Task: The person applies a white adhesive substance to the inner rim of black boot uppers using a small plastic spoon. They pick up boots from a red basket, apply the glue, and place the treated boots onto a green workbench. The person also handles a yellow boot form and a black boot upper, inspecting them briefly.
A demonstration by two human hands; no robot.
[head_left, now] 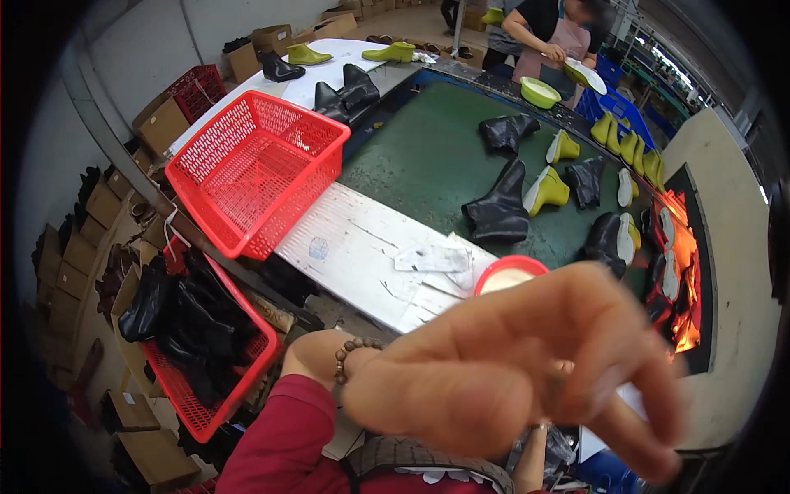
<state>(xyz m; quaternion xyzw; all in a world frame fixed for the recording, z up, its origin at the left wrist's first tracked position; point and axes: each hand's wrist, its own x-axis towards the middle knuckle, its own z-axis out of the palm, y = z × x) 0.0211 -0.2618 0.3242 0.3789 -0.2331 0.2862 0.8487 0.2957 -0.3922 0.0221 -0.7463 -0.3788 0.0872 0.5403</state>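
My left hand is raised close to the camera and fills the lower middle of the view. Its fingers are bent, apart and slightly blurred, with nothing visible in them. A beaded bracelet circles that wrist, above a dark red sleeve. My right forearm shows below; its hand is mostly hidden behind the left one, so I cannot see its fingers. Just beyond the left hand stands a red bowl of pale, creamy liquid, partly covered. A whitish, stained flat piece lies beside it on the white board.
An empty red basket stands at the left; another red basket below holds black boots. Black and yellow-green boots lie on the green conveyor belt, which leads to a glowing orange heater opening. A co-worker handles a shoe opposite.
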